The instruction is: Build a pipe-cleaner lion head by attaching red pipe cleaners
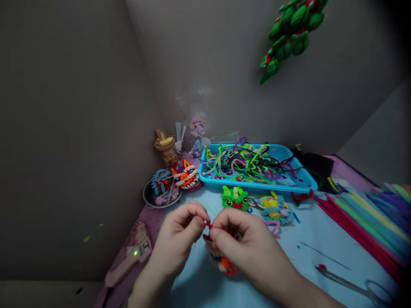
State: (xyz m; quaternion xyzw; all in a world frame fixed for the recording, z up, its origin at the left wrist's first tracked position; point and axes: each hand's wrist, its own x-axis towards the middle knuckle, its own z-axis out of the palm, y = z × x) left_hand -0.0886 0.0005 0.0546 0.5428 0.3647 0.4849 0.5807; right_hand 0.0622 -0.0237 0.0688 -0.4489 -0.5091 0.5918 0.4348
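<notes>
My left hand (181, 235) is closed in a pinch on one end of a short piece of red pipe cleaner (209, 225). A tiny pale spot shows at its fingertips, too small to name. My right hand (245, 239) pinches the other end, thumb against forefinger. Under the right hand is a fuzzy pipe-cleaner figure (227, 266) in orange, red, cream and blue, partly hidden by that hand. Beyond the hands, a green pipe-cleaner figure (234, 199) with black eyes stands beside a blue and yellow one (276, 209).
A blue tray (257, 187) holds tangled pipe-cleaner scraps. Scissors (348, 284) and a thin rod (326, 255) lie at right, near bundled coloured pipe cleaners (362, 226). At left are a metal bowl (147, 201), a brown cup (165, 149) and a pink glue gun (123, 269) with a green light.
</notes>
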